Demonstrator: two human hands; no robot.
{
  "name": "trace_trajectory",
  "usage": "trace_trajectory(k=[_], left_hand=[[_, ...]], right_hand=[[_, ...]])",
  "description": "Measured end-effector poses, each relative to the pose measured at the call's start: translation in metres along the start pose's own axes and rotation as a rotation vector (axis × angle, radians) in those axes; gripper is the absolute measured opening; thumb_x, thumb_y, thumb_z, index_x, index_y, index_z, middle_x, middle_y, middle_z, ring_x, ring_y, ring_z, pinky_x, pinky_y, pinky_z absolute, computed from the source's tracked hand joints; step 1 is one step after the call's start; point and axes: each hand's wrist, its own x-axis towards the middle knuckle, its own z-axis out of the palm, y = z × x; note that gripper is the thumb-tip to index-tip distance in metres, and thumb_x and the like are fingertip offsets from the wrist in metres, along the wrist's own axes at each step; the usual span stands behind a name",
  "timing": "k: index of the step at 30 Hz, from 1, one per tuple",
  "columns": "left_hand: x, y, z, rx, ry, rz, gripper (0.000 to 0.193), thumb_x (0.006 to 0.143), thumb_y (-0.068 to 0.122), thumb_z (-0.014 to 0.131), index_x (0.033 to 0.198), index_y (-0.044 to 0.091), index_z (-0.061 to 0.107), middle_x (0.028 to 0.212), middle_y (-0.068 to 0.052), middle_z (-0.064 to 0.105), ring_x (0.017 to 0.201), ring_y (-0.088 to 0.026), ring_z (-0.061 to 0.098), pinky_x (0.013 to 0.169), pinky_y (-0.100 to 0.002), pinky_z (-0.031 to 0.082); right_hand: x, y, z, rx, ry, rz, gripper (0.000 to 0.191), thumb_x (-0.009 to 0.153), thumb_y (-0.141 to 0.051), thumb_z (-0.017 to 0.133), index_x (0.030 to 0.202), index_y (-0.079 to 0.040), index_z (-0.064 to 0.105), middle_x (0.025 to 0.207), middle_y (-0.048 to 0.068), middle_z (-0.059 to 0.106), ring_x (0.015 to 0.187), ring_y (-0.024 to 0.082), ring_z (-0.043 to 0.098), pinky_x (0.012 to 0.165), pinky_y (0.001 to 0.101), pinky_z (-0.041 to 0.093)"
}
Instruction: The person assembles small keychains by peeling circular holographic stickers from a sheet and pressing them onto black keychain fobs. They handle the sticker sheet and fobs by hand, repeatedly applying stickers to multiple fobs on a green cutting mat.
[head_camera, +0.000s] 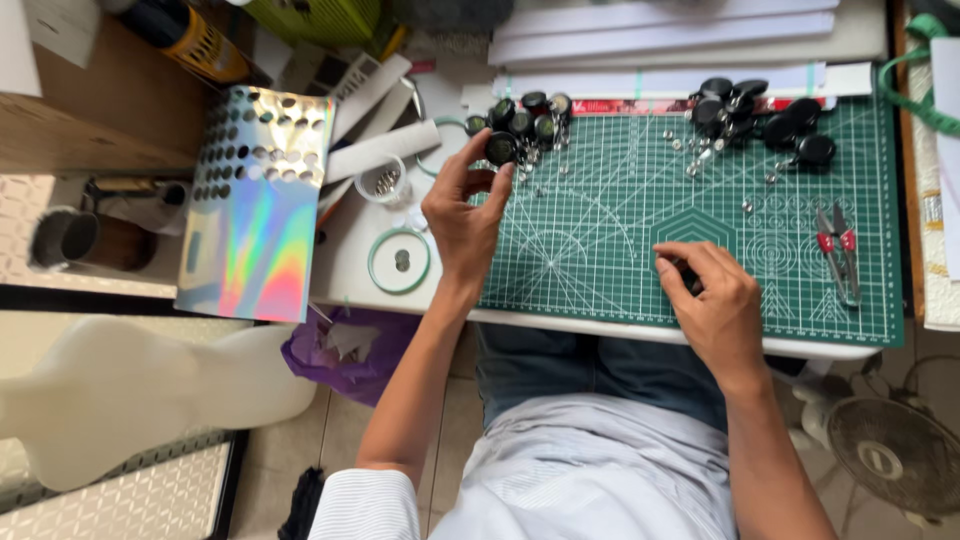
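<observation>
Across the white table (350, 285) lay a green cutting mat (640, 250), taking up most of its right half, and left of it a holographic sheet punched with round holes (255, 205) leaned over the table's left edge. At the far edge of the mat sat two groups of small black round reels: one cluster (525, 118) toward the far left corner, whose discs showed greenish faces, and a second cluster (765, 115) farther right, whose pieces looked plain black with metal clips attached. Judged from that split, part of the batch seemed already handled and part still waiting, though which pile counted as finished could not be told for sure. Small metal bits (700, 150) were scattered on the mat between the two groups. The left hand (462, 215) reached to the near side of the left cluster, thumb and fingers pinching one black reel (501, 149) just above the mat. The right hand (710, 300) rested on the near part of the mat, fingers curled around something small and dark that was mostly hidden, so what it was could not be told. Red-handled snips (838, 255) lay untouched near the mat's right edge, and a small clear cup (383, 180) and a pale ring (399, 260) sat left of the mat.
</observation>
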Motion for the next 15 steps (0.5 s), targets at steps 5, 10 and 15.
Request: trace_trajectory(k=[5,10,15], left_hand=[[0.011,0.002,0.013,0.094,0.007,0.079,0.04,0.091,0.017,0.078,0.13,0.009,0.069,0.117,-0.009,0.077,0.095,-0.019,0.078,0.081,-0.033,0.065],[0.037,0.002,0.024,0.421,0.006,0.185,0.038,0.085,0.025,0.081,0.119,0.008,0.076,0.122,-0.009,0.073,0.132,-0.033,0.054,0.112,-0.049,0.044],[0.062,-0.003,0.04,0.585,-0.013,0.149,0.032,0.083,0.031,0.08,0.108,0.012,0.08,0.134,-0.008,0.066,0.145,-0.04,0.036,0.12,-0.057,0.026]], right_hand=[[-0.001,0.0,-0.003,-0.015,0.01,-0.001,0.013,0.097,-0.013,0.07,0.107,-0.007,0.076,0.096,0.006,0.074,0.074,0.017,0.067,0.06,0.0301,0.053],[0.001,0.002,-0.003,-0.035,0.045,-0.073,0.012,0.096,-0.014,0.071,0.104,-0.007,0.075,0.095,0.005,0.074,0.078,0.018,0.069,0.061,0.03,0.054],[0.0,0.004,-0.002,0.011,0.012,0.0,0.012,0.095,-0.013,0.071,0.103,-0.005,0.075,0.096,0.007,0.074,0.078,0.019,0.071,0.06,0.03,0.056]])
